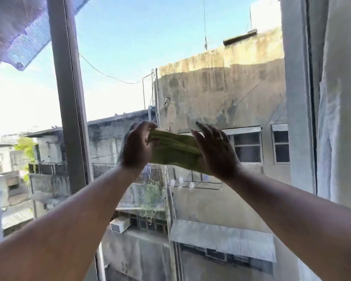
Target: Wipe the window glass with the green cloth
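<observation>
Both forearms are out in front, hands meeting at mid-frame. Left hand [137, 146] is curled shut around one end of the green cloth [174, 150]. Right hand [215, 151] is flat and open, fingers spread, palm pressing the other end of the cloth; it grips nothing by closure.

The cloth is bunched into a folded roll between the two hands, held up at the window glass [190, 209]. Can't tell whether it touches the pane or sits just off it.

Risks, as I judge them:
- Cloth is wadded, not spread flat. A roll gives a narrow contact strip, so it likely leaves streaks and missed bands.
- Right hand only pins it with the palm. If the left lets go or the palm slides, the cloth drops.
- Bare fingertips near the pane could smudge what's already wiped (fingers look close to the glass).

Surface: large clear pane, some faint haze and spotting low down. Grey vertical window frame [69, 110] stands to the left of the hands. Pale curtain [340, 118] hangs at the right edge; a lilac fabric [18, 31] droops at top left.

Beyond the glass: weathered concrete buildings, barred windows, cables, blue sky.
</observation>
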